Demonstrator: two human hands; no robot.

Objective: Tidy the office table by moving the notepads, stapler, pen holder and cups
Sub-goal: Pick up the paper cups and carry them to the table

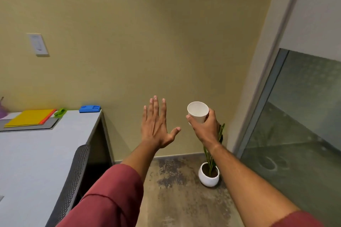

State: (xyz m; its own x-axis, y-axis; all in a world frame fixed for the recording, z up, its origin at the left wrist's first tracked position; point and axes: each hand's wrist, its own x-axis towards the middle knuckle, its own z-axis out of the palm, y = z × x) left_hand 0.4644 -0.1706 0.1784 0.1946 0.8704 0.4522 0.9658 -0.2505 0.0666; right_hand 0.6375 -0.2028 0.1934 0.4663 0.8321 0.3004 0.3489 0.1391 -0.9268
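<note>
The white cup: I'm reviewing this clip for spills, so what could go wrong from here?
The right hand holds the white cup tilted over the floor, away from the table; any contents could spill. It hangs above the potted plant, so a slip could hit it. The left hand is open, giving no support.

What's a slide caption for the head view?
Right hand holds white paper cup off the table; left hand open.
</note>
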